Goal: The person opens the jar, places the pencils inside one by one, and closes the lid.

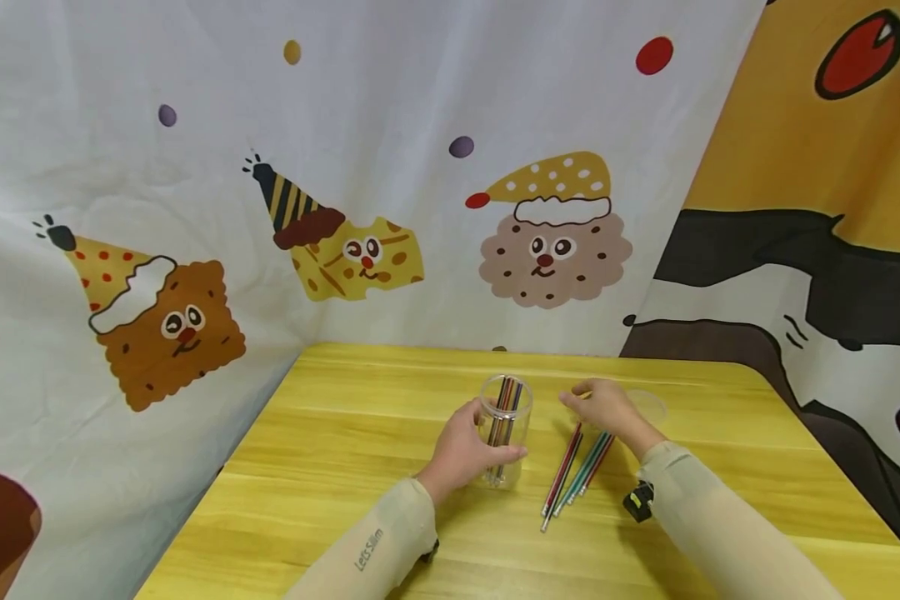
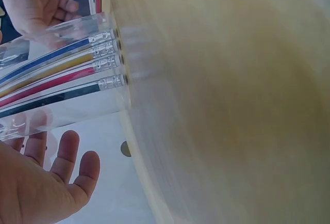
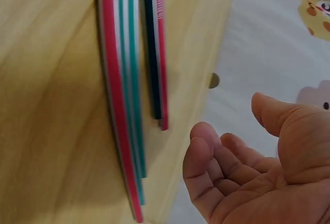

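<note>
My left hand (image 1: 465, 450) grips a clear plastic jar (image 1: 523, 437) around its side, thumb in front. Several striped pencils (image 2: 56, 74) stand inside the jar; in the left wrist view blue, yellow, red and dark ones show their metal ferrules at the jar's bottom. More pencils (image 1: 592, 467) lie on the table to the right of the jar, red, green and dark. Just above their far ends is my right hand (image 1: 600, 404), with its fingers loosely bent. Nothing sits between thumb and fingers of the right hand (image 3: 247, 167) in the right wrist view.
Behind the right hand a clear round lid (image 1: 651, 406) lies on the yellow wood-grain table (image 1: 307, 467). A white curtain (image 1: 390, 100) with cartoon figures hangs along the table's back and left. A dark wrist camera (image 1: 637, 502) is strapped under the right sleeve.
</note>
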Motion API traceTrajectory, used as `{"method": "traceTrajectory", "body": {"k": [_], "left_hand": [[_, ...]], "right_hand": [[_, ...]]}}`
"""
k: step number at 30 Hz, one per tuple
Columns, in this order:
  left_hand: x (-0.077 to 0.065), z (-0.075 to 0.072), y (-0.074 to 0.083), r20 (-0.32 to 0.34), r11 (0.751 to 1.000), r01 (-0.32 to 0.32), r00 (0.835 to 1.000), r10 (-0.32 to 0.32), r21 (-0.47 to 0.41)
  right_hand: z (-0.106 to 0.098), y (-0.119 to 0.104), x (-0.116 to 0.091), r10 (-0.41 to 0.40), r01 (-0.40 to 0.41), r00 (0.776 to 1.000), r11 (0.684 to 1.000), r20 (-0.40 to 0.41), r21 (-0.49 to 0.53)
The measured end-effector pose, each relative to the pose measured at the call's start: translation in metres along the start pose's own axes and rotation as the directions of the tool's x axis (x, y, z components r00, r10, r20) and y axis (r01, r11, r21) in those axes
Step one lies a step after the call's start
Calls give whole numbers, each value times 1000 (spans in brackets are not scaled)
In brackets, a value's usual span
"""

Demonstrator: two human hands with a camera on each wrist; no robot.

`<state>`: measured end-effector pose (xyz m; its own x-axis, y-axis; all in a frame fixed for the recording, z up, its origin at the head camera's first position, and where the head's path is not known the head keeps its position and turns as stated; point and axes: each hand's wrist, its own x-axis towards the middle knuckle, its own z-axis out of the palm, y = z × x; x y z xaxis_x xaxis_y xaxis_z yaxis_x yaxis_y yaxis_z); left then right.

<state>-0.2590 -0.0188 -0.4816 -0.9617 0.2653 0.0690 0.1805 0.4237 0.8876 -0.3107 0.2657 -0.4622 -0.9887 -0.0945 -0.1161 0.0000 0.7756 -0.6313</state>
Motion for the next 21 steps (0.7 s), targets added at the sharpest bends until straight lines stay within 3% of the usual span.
{"method": "traceTrajectory", "body": {"k": [11,18,21], "left_hand": [[0,1,0,10,1000,-2,1000,2,-7],[0,1,-1,2,1000,-6,1000,6,1],[0,0,0,3,1000,-8,1000,8,5]], "right_hand": [[10,7,6,50,-51,999,990,-11,-133],[-17,29,3,84,-87,996,947,-23,-310],[-27,45,-1,82,-83,996,942,-17,-325]]}}
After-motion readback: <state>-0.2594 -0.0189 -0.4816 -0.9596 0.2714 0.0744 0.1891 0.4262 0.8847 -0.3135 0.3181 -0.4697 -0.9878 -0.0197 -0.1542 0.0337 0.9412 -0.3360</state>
